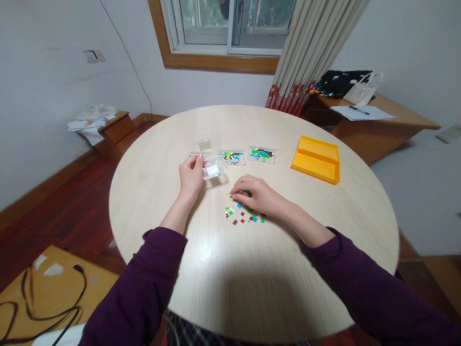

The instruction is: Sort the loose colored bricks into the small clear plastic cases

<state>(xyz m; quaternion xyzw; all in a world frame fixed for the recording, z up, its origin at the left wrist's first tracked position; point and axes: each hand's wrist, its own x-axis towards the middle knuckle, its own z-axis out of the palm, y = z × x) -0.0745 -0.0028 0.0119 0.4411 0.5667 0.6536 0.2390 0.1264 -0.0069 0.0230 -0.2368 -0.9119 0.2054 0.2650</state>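
My left hand [191, 177] grips a small clear plastic box [215, 168] by its left side, tilted above the table. Low over the tabletop, my right hand [257, 193] has its thumb and fingertips pressed together; whatever is between them is too small to make out. Under and in front of it lie scattered small flat coloured pieces [242, 214], green, brown, blue, yellow and red. Beyond the hands stand two clear boxes, one with mixed coloured pieces [232, 157] and one with mostly green, blue and brown pieces [262, 154]. Another clear container [204, 144] sits partly hidden behind the held box.
A yellow open tray [315, 160] with a divider lies on the right of the round table [151, 192]. A wooden desk [406, 115] with a bag stands at the far right. Black cables [54, 312] lie on a wooden surface at lower left.
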